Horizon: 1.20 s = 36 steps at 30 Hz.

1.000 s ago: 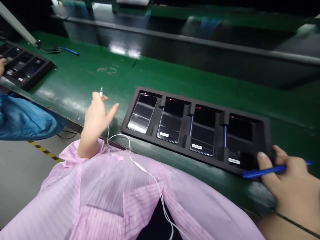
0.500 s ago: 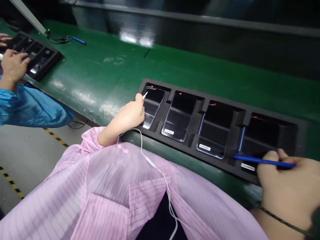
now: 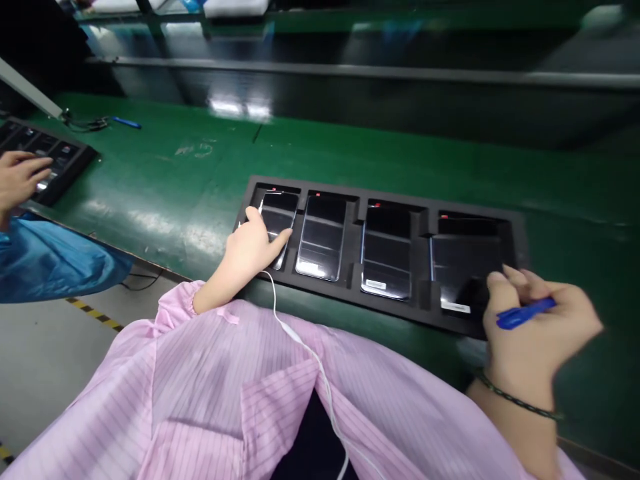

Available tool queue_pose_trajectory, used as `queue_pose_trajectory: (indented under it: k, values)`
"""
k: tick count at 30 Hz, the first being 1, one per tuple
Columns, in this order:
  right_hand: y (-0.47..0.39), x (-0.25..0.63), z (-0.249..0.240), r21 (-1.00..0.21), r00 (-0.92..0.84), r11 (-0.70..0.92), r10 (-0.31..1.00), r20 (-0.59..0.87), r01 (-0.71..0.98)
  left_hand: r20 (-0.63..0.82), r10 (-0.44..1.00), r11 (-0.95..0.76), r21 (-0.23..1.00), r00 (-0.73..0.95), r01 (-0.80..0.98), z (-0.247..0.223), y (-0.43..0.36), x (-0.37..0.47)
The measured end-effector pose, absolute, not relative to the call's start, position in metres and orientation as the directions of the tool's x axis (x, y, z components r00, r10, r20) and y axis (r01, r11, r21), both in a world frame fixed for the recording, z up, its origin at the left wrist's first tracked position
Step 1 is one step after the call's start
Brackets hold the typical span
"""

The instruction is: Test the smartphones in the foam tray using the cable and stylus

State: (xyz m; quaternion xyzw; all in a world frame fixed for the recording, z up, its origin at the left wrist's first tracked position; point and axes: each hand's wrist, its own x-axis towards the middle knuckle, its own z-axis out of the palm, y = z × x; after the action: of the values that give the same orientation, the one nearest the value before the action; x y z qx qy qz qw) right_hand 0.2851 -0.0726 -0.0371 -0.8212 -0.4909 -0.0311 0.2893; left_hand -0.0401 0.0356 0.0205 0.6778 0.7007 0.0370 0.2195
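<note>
A black tray [image 3: 353, 257] holds several dark-screened phones in separate recesses, most with visible white labels near their lower edges. My left hand [image 3: 247, 250] is over the leftmost phone [image 3: 276, 217], its thumb stretched across the screen. A thin white tip shows by its index finger, and a white cable [image 3: 273, 300] runs from beneath the hand down over my lap. My right hand [image 3: 540, 320] is closed around a blue pen [image 3: 525, 313], at the lower right corner of the rightmost phone [image 3: 465, 260]. Its fingertips are bent near the tray's edge; whether they touch the phone is unclear.
At the far left, a co-worker's hand [image 3: 20, 177] in a blue sleeve [image 3: 55, 260] reaches over another black tray [image 3: 75, 163]. A second blue pen [image 3: 127, 123] and dark cables [image 3: 87, 123] lie on the green bench [image 3: 190, 180]. A dark ledge [image 3: 350, 100] runs along the back.
The view has swung, so the tray appears further left. My left thumb has spread out over the leftmost phone. The pen in my right hand has turned and now looks shorter.
</note>
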Motion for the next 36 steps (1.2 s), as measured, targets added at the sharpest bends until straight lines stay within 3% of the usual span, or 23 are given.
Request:
queue_pose_trajectory:
  k: [4,7,12,16,19,21,25,27,31,36]
  values:
    - [-0.077,0.275,-0.033,-0.571,0.642,-0.408,0.708,0.294,0.712,-0.198,0.98,0.009,0.151,0.022,0.989,0.022,0.029,-0.015]
    - [-0.075,0.272,-0.03,-0.682,0.754,-0.446,0.611,0.242,0.58,-0.16,0.987,0.007,0.08,0.006,0.997,0.023,0.034,-0.008]
    - [-0.064,0.282,-0.021,-0.834,0.806,-0.386,0.581,0.11,0.393,-0.125,0.992,0.026,0.112,-0.012,0.993,0.038,0.054,-0.02]
    - [-0.071,0.294,-0.014,-0.836,0.782,-0.412,0.623,0.031,0.362,-0.149,0.989,0.003,0.124,0.016,0.992,0.058,0.058,-0.029]
    - [-0.086,0.292,-0.011,-0.746,0.758,-0.471,0.648,0.07,0.471,-0.202,0.979,-0.026,0.042,0.034,0.999,0.058,0.051,-0.026]
    - [-0.092,0.283,-0.011,-0.588,0.718,-0.505,0.667,0.198,0.632,-0.228,0.973,-0.019,0.008,0.02,1.0,0.051,0.047,-0.021]
    - [-0.08,0.245,-0.016,-0.318,0.481,-0.38,0.798,0.363,0.869,-0.215,0.976,0.038,-0.014,-0.04,0.999,0.044,0.043,-0.011]
    - [-0.066,0.223,-0.017,-0.235,0.361,-0.296,0.876,0.318,0.926,-0.164,0.985,0.045,-0.003,-0.045,0.999,0.049,0.039,-0.004]
    - [-0.04,0.189,-0.012,-0.078,0.292,-0.284,0.946,0.137,0.956,-0.138,0.987,-0.064,0.093,0.077,0.994,0.057,0.022,0.024]
    - [-0.026,0.18,-0.005,-0.098,0.342,-0.335,0.938,0.057,0.937,-0.192,0.963,-0.168,0.13,0.191,0.977,0.034,0.018,0.062]
